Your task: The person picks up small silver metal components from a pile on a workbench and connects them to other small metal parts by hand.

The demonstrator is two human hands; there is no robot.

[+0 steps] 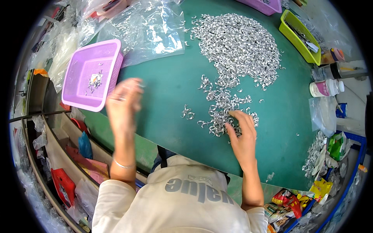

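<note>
Small curved silvery metal pieces lie loose in a near cluster that joins a large heap farther back. My right hand rests at the near cluster's right edge, thumb and forefinger apart, fingertips touching pieces; no piece is plainly gripped. Over the table's left part, my left hand is smeared by motion beside a purple plastic basket. A small shiny spot shows by its fingertips, too blurred to name. In the basket are a few metal pieces.
The green tabletop carries clear plastic bags at the back left. A yellow-green basket stands back right, near a white bottle. More metal pieces lie at the right edge. Below left, a shelf holds a red packet.
</note>
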